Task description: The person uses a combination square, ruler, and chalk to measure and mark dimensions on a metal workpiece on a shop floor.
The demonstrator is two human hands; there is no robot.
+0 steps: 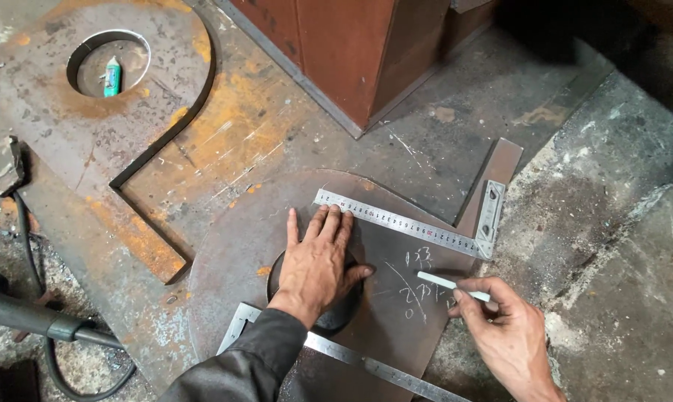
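Two hands: over round rusty steel plate (239,253).
Left hand (318,264): flat, open, pinning plate beside steel ruler (403,223).
Right hand (504,327): pinching white chalk stick (452,285).
Risk: likely smudged chalk marks.

It was a metalworking shop: rusty cut steel plates (91,141) lay on a grimy concrete floor (619,223), with steel squares (418,227) and a welding cable (31,246).

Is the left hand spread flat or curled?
Spread flat: left hand lies palm-down on the round steel plate, fingers reaching the ruler.

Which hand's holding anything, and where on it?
Right hand pinches the white chalk stick near its back end. Left hand holds nothing, lying flat on the steel plate.
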